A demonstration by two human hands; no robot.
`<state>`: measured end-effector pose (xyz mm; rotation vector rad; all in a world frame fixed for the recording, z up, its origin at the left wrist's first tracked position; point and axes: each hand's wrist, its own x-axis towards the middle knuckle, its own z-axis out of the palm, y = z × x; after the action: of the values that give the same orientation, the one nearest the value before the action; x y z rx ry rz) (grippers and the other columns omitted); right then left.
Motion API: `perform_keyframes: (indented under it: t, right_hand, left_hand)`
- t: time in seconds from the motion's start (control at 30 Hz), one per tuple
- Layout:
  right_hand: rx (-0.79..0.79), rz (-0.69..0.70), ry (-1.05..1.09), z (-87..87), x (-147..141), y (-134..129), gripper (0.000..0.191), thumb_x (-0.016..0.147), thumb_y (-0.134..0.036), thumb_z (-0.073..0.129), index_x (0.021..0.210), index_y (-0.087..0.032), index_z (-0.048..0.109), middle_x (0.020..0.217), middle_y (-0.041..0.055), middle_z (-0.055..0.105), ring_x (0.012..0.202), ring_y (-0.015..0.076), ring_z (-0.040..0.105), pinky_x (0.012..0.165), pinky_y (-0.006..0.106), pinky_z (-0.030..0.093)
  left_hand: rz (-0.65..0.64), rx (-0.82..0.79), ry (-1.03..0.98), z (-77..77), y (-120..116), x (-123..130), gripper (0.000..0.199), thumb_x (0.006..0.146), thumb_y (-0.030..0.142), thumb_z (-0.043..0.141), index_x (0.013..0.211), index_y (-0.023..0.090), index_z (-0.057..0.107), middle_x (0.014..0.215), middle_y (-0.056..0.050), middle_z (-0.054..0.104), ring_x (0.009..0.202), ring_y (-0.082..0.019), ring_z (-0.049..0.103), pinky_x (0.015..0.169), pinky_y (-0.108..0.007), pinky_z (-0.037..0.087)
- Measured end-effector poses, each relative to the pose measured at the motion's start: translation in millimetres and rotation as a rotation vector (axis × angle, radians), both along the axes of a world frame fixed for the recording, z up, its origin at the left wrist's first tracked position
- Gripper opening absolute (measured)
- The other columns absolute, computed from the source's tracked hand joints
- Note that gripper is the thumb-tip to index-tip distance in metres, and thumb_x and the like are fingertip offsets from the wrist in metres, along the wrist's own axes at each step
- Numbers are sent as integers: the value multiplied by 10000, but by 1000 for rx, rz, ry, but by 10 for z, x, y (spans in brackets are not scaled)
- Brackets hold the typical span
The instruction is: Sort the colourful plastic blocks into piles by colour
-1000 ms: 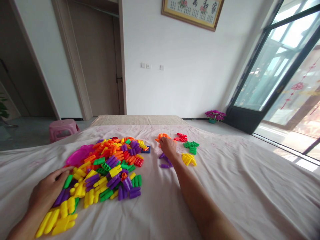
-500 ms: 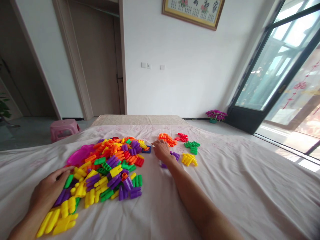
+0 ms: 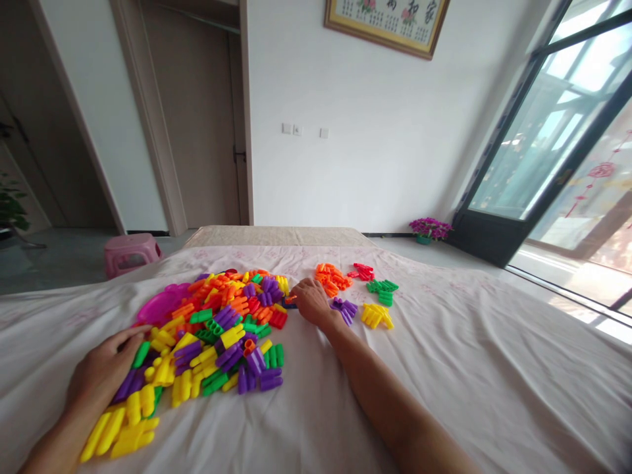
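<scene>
A heap of finger-shaped plastic toy pieces (image 3: 232, 337) in yellow, purple, green, orange and red lies on the pale cloth. My left hand (image 3: 106, 368) rests at the heap's left edge, thumb and fingers apart, beside a green piece (image 3: 141, 354). At the heap's far right edge, my right hand (image 3: 312, 299) has its fingers bent down on an orange piece (image 3: 290, 299), over a partly hidden blue piece (image 3: 291, 305). Right of that hand lie small groups of orange pieces (image 3: 333, 279), red pieces (image 3: 362, 271), green pieces (image 3: 382, 289), purple pieces (image 3: 344, 311) and yellow pieces (image 3: 377, 316).
A magenta plastic tray (image 3: 157, 306) lies partly under the heap. The wrinkled cloth (image 3: 474, 382) spreads across the surface. Beyond its left edge stands a pink stool (image 3: 131, 255); a potted purple flower (image 3: 429, 228) sits on the floor near the glass door.
My right hand has moved left, away from the purple group, to the orange piece at the heap's edge. More purple pieces show now. My left hand stays at the heap; the view has shifted slightly.
</scene>
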<state>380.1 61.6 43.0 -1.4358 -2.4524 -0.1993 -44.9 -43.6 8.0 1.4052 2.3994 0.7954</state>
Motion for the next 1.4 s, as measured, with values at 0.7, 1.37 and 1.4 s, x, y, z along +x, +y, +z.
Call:
perform_keyframes:
  t: [0.7, 1.37, 1.4]
  right_hand:
    - [-83, -10, -138, 151, -52, -49, 209, 959, -272, 543, 1053, -281, 730, 1073, 51, 677, 1021, 197, 600, 820, 275, 421]
    - [-44, -96, -129, 122, -187, -143, 242, 975, -159, 437, 1144, -176, 609, 1076, 110, 667, 998, 222, 612, 806, 318, 437]
    - [-38, -96, -128, 133, -180, -139, 238, 982, -181, 435, 1139, -185, 613, 1067, 105, 673, 997, 225, 615, 802, 320, 434]
  left_hand:
    - [-2, -26, 22, 38, -8, 2, 619, 878, 633, 328, 1223, 259, 680, 1180, -94, 706, 970, -323, 652, 763, -368, 485]
    - [-3, -49, 35, 59, -16, 0, 632, 876, 628, 324, 1244, 249, 671, 1180, -109, 703, 978, -318, 653, 769, -351, 477]
    - [-1, -51, 30, 59, -15, 0, 636, 873, 635, 325, 1246, 251, 669, 1186, -107, 701, 983, -320, 653, 772, -353, 479]
